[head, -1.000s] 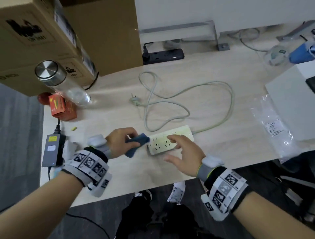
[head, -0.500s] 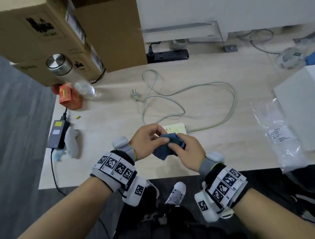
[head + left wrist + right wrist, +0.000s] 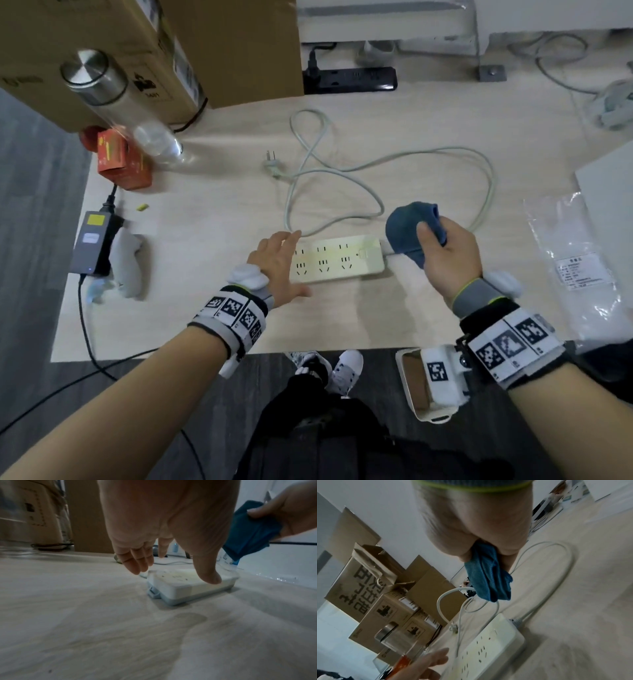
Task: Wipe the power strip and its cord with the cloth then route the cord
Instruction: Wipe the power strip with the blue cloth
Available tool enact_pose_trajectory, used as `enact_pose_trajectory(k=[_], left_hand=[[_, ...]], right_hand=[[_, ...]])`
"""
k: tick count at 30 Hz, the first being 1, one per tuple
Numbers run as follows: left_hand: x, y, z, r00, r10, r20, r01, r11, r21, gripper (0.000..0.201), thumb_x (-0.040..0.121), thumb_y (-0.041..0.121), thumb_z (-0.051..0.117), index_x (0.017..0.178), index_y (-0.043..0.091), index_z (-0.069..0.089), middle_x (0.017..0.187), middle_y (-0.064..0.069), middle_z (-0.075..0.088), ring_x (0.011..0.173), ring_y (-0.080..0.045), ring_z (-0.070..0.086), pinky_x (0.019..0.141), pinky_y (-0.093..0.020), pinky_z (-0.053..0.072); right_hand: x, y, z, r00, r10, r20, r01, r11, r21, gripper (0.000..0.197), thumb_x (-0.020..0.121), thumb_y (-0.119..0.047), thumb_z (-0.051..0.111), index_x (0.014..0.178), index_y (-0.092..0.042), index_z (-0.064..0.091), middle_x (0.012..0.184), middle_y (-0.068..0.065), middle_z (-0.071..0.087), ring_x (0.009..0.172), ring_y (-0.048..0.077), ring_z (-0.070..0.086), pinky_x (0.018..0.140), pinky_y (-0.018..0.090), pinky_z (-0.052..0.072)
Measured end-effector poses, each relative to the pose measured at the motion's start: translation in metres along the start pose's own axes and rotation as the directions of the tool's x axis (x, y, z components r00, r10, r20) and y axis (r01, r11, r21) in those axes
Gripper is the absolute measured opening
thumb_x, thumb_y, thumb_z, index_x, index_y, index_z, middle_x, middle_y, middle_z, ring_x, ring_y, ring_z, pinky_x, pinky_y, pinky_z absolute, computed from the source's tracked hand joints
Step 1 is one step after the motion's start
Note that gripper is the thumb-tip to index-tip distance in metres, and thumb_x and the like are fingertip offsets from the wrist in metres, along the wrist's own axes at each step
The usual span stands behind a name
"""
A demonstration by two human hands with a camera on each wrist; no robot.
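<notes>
A yellowed white power strip [image 3: 337, 258] [image 3: 185, 584] [image 3: 489, 646] lies flat near the table's front edge. Its pale cord [image 3: 376, 164] [image 3: 556, 582] loops across the table behind it and ends in a plug [image 3: 272, 166]. My left hand [image 3: 279, 263] [image 3: 171, 563] hovers with straight, spread fingers over the strip's left end; touch cannot be told. My right hand [image 3: 445, 250] [image 3: 481, 545] grips a bunched blue cloth [image 3: 409, 231] [image 3: 250, 534] [image 3: 488, 577], held above the table just past the strip's right end.
Cardboard boxes [image 3: 137, 51] stand at the back left, with a steel-capped bottle [image 3: 113, 102] and an orange carton [image 3: 121, 161] before them. A black power brick [image 3: 94, 241] lies far left, a black power strip [image 3: 352, 80] at the back, a plastic bag [image 3: 575, 263] at right.
The cloth has passed from my left hand to my right, which moved it right of the strip. My left hand opened and went to the strip's left end.
</notes>
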State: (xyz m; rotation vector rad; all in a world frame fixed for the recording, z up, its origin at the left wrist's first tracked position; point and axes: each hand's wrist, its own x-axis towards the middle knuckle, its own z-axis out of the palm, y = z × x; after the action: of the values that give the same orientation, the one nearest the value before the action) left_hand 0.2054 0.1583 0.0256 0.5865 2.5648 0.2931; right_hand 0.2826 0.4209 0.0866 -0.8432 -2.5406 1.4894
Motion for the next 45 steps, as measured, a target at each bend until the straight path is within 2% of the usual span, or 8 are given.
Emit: enact_pose_trajectory(k=[6, 11, 14, 16, 20, 25, 34, 45], left_hand=[[0.016, -0.01, 0.006, 0.996, 0.087, 0.001, -0.087, 0.994, 0.069, 0.089, 0.065, 0.058, 0.073, 0.138, 0.025, 0.035, 0.133, 0.006, 0.045, 0.12, -0.019, 0.036, 0.094, -0.035, 0.032], [0.017, -0.027, 0.009, 0.991, 0.132, 0.003, -0.132, 0.991, 0.028, 0.09, 0.063, 0.059, 0.072, 0.139, 0.032, 0.033, 0.135, 0.011, 0.044, 0.12, -0.016, 0.035, 0.094, -0.036, 0.032], [0.018, -0.034, 0.013, 0.993, 0.105, 0.049, -0.104, 0.994, -0.015, 0.104, 0.058, 0.062, 0.074, 0.144, 0.03, 0.025, 0.14, 0.011, 0.038, 0.123, -0.017, 0.033, 0.098, -0.037, 0.032], [0.019, -0.035, 0.012, 0.994, 0.098, 0.043, -0.097, 0.995, -0.038, 0.103, 0.057, 0.059, 0.076, 0.143, 0.029, 0.028, 0.139, 0.009, 0.039, 0.12, -0.018, 0.035, 0.095, -0.037, 0.033], [0.019, -0.038, 0.011, 0.993, 0.099, 0.056, -0.096, 0.993, -0.067, 0.095, 0.058, 0.059, 0.077, 0.139, 0.032, 0.035, 0.131, 0.011, 0.042, 0.112, -0.016, 0.038, 0.09, -0.034, 0.036], [0.018, -0.038, 0.011, 0.993, 0.094, 0.072, -0.09, 0.995, -0.052, 0.092, 0.063, 0.06, 0.074, 0.14, 0.033, 0.032, 0.133, 0.013, 0.039, 0.107, -0.014, 0.042, 0.088, -0.032, 0.036], [0.021, -0.033, 0.018, 0.996, 0.092, 0.013, -0.09, 0.986, -0.141, 0.079, 0.052, 0.065, 0.068, 0.122, 0.036, 0.047, 0.119, 0.01, 0.049, 0.096, -0.02, 0.059, 0.081, -0.041, 0.049], [0.018, -0.033, 0.011, 0.996, 0.042, 0.075, -0.031, 0.989, -0.142, 0.08, 0.062, 0.049, 0.076, 0.132, 0.034, 0.04, 0.127, 0.014, 0.041, 0.1, -0.014, 0.053, 0.084, -0.035, 0.048]], right_hand=[[0.006, 0.004, 0.017, 0.986, -0.099, 0.131, 0.127, 0.967, -0.221, 0.036, 0.097, -0.017, 0.048, 0.065, -0.029, 0.04, 0.057, -0.006, 0.041, 0.056, 0.016, 0.039, 0.047, 0.017, 0.026], [-0.004, -0.001, 0.031, 0.951, -0.307, 0.027, 0.304, 0.921, -0.243, 0.024, 0.092, -0.013, 0.048, 0.109, -0.014, 0.065, 0.076, -0.008, 0.06, 0.069, 0.016, 0.052, 0.059, 0.026, 0.034], [-0.017, 0.023, 0.052, 0.85, -0.41, 0.33, 0.513, 0.785, -0.348, 0.035, 0.085, -0.018, 0.055, 0.116, -0.009, 0.065, 0.113, 0.011, 0.067, 0.102, 0.029, 0.063, 0.086, 0.037, 0.051], [-0.022, 0.049, 0.056, 0.791, -0.334, 0.513, 0.581, 0.673, -0.458, 0.049, 0.085, -0.039, 0.057, 0.121, -0.008, 0.064, 0.127, 0.017, 0.061, 0.116, 0.039, 0.057, 0.097, 0.052, 0.046], [-0.017, 0.068, 0.055, 0.752, -0.4, 0.524, 0.647, 0.6, -0.471, 0.041, 0.088, -0.024, 0.062, 0.124, -0.004, 0.062, 0.125, 0.022, 0.059, 0.111, 0.043, 0.057, 0.09, 0.052, 0.05], [-0.013, 0.086, 0.052, 0.585, -0.461, 0.667, 0.809, 0.39, -0.44, 0.056, 0.084, -0.014, 0.069, 0.135, -0.001, 0.049, 0.143, 0.024, 0.043, 0.132, 0.044, 0.04, 0.108, 0.054, 0.031], [-0.025, 0.043, 0.138, 0.59, -0.428, 0.685, 0.803, 0.401, -0.442, 0.066, 0.073, -0.022, 0.078, 0.133, -0.01, 0.054, 0.137, 0.018, 0.052, 0.131, 0.041, 0.043, 0.111, 0.052, 0.023], [-0.009, 0.09, 0.063, 0.617, -0.393, 0.682, 0.784, 0.384, -0.489, 0.057, 0.093, -0.039, 0.037, 0.144, -0.014, 0.032, 0.151, 0.014, 0.035, 0.141, 0.034, 0.026, 0.115, 0.046, 0.014]])
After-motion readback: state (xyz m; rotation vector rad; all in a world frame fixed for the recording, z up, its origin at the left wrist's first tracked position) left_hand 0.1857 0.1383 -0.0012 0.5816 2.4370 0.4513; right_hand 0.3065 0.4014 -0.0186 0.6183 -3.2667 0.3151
